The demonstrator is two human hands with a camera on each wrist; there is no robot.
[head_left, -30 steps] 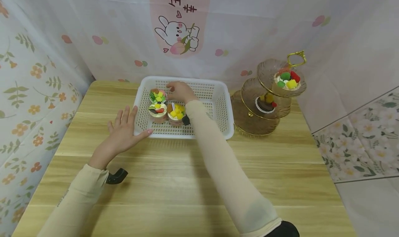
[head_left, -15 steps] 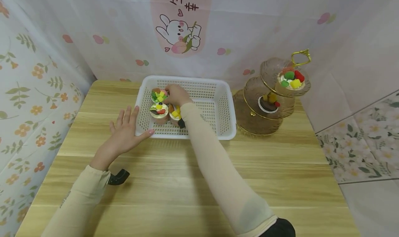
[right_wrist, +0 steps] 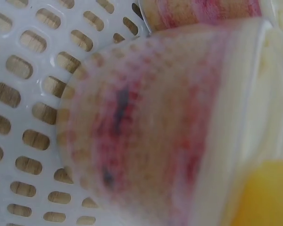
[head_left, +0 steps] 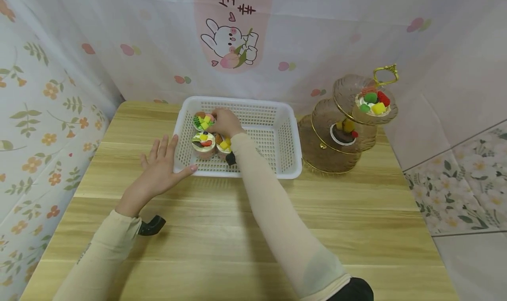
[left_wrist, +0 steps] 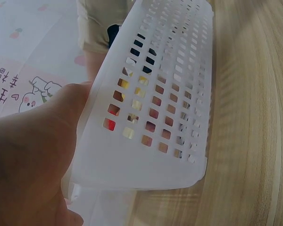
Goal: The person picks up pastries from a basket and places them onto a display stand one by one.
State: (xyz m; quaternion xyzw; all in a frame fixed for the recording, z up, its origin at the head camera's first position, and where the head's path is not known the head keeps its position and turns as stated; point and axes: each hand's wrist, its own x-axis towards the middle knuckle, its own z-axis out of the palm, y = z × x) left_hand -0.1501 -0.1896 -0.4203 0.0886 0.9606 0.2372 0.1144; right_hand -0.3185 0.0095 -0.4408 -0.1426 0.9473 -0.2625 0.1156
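Observation:
In the head view, a white plastic basket (head_left: pixel 261 174) holds three cupcakes at its left end. My right hand (head_left: pixel 226 122) reaches in and grips the back one, a cupcake (head_left: pixel 203 121) topped with green and yellow pieces, fingertips at its right side. In front of it sit a cupcake with red and dark fruit (head_left: pixel 203 148) and a yellow-topped cupcake (head_left: pixel 223 143), partly behind my right wrist. The right wrist view shows a blurred pink-striped cup (right_wrist: pixel 146 127) close up. My left hand (head_left: pixel 158 169) rests against the basket's left end, fingers spread, thumb over the front rim.
To the basket's right stands a tiered brown stand (head_left: pixel 328 167) with a gold handle. A fruit-topped cupcake (head_left: pixel 372 105) is on its top tier and a dark tart (head_left: pixel 343 133) on the one below. A printed curtain (head_left: pixel 158 37) hangs behind the wooden table (head_left: pixel 222 230).
My right hand has moved slightly left and its fingers have closed on the back cupcake. The left hand has stayed against the basket. The head view has shifted a little.

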